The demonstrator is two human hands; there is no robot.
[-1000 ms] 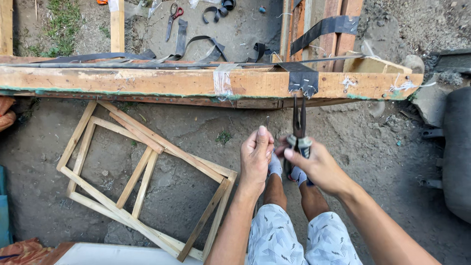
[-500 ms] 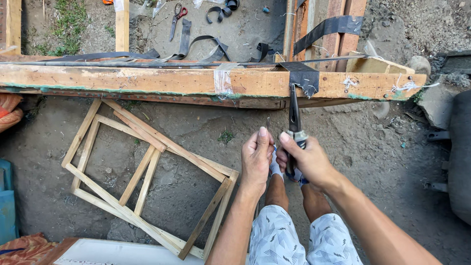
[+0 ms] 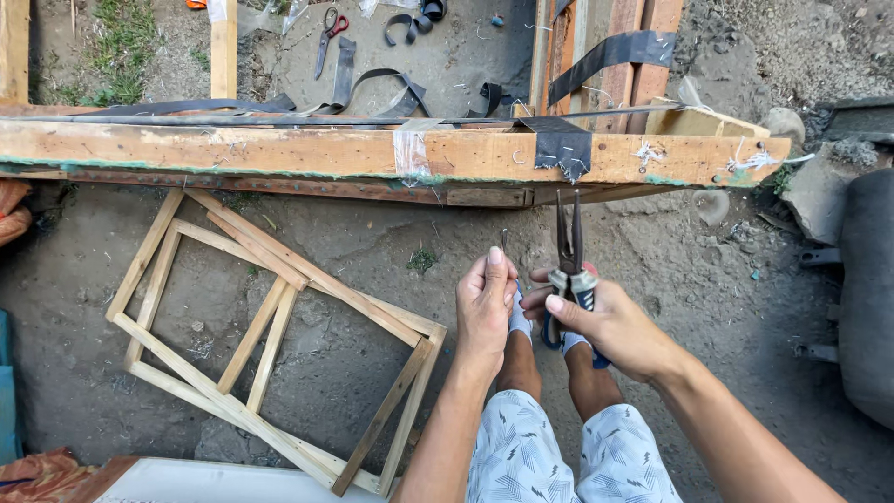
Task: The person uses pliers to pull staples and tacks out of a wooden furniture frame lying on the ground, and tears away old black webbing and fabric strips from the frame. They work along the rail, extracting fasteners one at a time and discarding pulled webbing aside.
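Dirt ground bears a wooden frame [image 3: 270, 345] left; right hand [image 3: 610, 321] grips long-nose pliers [image 3: 570, 270], now lowered from the beam [image 3: 391, 154], left hand [image 3: 486, 312] pinching something tiny.

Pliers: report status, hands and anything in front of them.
Right hand gripping long-nose pliers, tips up, just below the wooden beam. Left hand pinching a small thin piece, too small to tell. Wooden frame flat on the dirt, left of the hands.

The pliers [image 3: 569, 256] are dark metal with smooth blue plastic grips. The beam [image 3: 279, 154] and frame [image 3: 279, 349] are rough bare wood. The ground [image 3: 391, 242] is dusty dirt.
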